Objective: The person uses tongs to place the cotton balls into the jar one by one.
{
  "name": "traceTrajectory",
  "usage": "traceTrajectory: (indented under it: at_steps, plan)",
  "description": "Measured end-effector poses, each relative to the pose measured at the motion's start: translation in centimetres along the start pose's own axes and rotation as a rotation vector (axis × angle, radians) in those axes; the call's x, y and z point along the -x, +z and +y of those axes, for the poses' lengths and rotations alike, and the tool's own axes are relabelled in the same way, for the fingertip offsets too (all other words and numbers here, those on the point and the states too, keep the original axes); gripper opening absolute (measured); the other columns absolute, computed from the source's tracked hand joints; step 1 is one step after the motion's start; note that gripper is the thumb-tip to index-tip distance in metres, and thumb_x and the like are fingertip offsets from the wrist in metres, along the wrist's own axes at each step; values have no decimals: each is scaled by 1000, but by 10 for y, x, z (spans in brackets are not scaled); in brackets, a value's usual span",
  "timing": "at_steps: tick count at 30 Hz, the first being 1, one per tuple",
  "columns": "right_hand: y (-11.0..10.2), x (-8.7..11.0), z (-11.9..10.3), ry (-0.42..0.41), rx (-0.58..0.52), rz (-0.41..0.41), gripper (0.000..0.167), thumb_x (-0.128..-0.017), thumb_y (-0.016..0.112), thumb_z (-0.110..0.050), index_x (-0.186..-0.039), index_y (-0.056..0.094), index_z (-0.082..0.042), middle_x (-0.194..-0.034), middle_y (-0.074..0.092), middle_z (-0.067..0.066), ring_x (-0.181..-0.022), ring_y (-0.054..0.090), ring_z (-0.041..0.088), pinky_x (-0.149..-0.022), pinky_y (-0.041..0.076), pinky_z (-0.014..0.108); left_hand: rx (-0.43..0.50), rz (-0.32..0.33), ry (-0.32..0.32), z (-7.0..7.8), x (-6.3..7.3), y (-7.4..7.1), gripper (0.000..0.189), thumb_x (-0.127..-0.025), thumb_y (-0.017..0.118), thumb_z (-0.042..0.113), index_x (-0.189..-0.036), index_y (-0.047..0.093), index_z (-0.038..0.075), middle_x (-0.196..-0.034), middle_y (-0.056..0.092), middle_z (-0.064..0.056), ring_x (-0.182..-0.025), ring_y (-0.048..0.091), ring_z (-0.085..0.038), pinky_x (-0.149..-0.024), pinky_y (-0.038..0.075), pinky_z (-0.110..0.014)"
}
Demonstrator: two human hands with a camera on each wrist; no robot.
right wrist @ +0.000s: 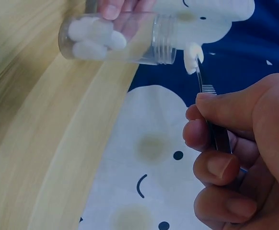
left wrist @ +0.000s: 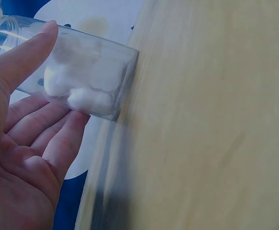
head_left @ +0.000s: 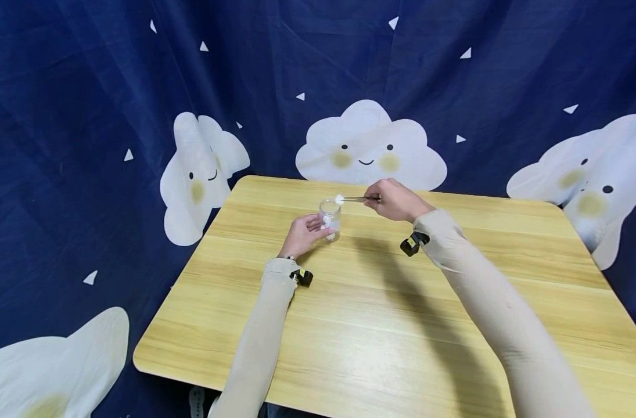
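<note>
A clear jar (head_left: 330, 210) without a lid stands upright on the table, with several white cotton balls (right wrist: 89, 38) in its lower part. My left hand (head_left: 302, 234) holds the jar from the left, thumb on one side and fingers on the other, as the left wrist view shows. In my right hand (head_left: 393, 199) are metal tweezers (right wrist: 205, 86), pinched between thumb and fingers. The tweezers' tips grip one cotton ball (head_left: 339, 200), which hangs at the right of the jar's open mouth, apart from the rim in the right wrist view.
The wooden table (head_left: 380, 348) has rounded corners and reaches out to both sides. Behind it hangs a dark blue curtain (head_left: 276, 52) with white clouds and small triangles. A black wrist camera (head_left: 414, 244) sits on the right sleeve, another on the left.
</note>
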State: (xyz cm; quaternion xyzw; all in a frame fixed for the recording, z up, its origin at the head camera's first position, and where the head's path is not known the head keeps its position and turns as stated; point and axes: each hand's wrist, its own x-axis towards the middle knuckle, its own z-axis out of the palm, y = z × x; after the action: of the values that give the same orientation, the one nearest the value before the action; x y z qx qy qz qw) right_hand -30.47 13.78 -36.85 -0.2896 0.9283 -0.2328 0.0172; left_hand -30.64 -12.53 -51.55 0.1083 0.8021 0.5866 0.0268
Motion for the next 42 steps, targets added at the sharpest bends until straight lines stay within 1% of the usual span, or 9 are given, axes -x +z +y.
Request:
traceTrajectory:
  at_steps: [5,9,14,18,23,32,38,42]
  plan:
    - [7,-6,1,8,-1,-21,14,-100,65,-7,-95,77,-3,-76,69,9,-58,46,14,-52,36,25,-11,0,0,0,1,0,61,-88,85,23,-138,61,-3,-137,68,-20,-129,66,-33,-113,56,-39]
    - [12,-8,0,2,4,-25,13,-99,65,-6,-96,77,-3,-77,70,9,-59,47,14,-53,39,25,-11,-1,-1,-1,0,1,60,-88,85,22,-138,62,-3,-137,68,-20,-128,67,-33,-112,56,-39]
    - [17,-10,1,-3,5,-17,13,-97,66,-5,-97,78,-2,-81,74,10,-60,51,14,-54,42,26,-6,-4,13,-2,-2,1,61,-87,85,23,-137,62,-3,-136,68,-20,-128,67,-33,-112,56,-40]
    - [21,-11,1,-4,2,-31,13,-98,66,-5,-98,78,-3,-81,74,8,-60,50,13,-54,42,25,5,-9,16,-2,-2,0,62,-87,85,24,-138,61,-4,-137,68,-21,-129,66,-34,-113,56,-40]
    - [23,-10,0,-16,-6,-36,13,-98,65,-4,-97,78,-2,-78,73,7,-59,48,13,-53,39,25,4,-5,9,-2,-1,0,62,-87,85,24,-137,62,-3,-136,68,-21,-128,66,-34,-112,56,-40]
    - [25,-11,0,9,-5,-42,14,-99,64,-6,-98,78,-3,-79,73,12,-59,47,12,-54,38,25,10,-10,8,-1,-2,-1,63,-87,86,22,-138,60,-5,-138,67,-22,-129,66,-35,-113,55,-40]
    - [25,-11,0,0,-5,-51,14,-99,64,-6,-99,77,-2,-79,73,10,-59,48,12,-53,39,24,30,-17,7,-3,-3,-1,63,-87,85,22,-138,60,-4,-138,67,-22,-129,65,-35,-113,55,-40]
    - [24,-10,-2,-6,-4,-57,14,-99,65,-6,-99,78,-2,-79,73,8,-59,48,11,-54,40,25,24,-17,6,-2,-3,-2,64,-87,85,24,-139,60,-4,-138,67,-21,-130,65,-35,-113,55,-40]
